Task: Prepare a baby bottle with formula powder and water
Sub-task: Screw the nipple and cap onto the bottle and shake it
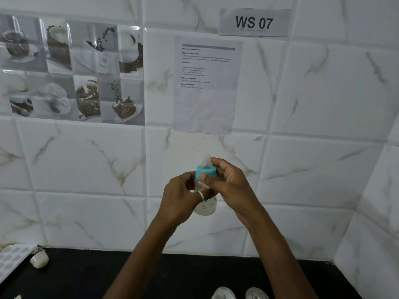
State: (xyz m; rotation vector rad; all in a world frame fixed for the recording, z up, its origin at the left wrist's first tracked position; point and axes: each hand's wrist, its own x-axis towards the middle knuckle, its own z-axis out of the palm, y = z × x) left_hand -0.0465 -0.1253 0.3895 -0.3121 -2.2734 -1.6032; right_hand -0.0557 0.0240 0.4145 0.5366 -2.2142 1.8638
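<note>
Baby bottle [205, 203] being held upright in mid-air before the tiled wall [313, 169], above the black desk [86, 277]. Left hand [181, 197] is wrapping the bottle's clear body, its grip clenching the bottle, a silver ring [201, 195] showing on one finger. Right hand [228, 180] is approaching from 3 o'clock, thumb and fingers pinching the teal collar [206, 171] below the clear nipple [206, 160]. Whitish content is sitting in the bottle's base. On the desk, a small white container [39, 260] is lying at 9 o'clock; two round items [239, 294] are showing at 6 o'clock, cut by the frame edge. A printed sheet [207, 85] and a "WS 07" label [254, 22] are hanging at 12 o'clock
</note>
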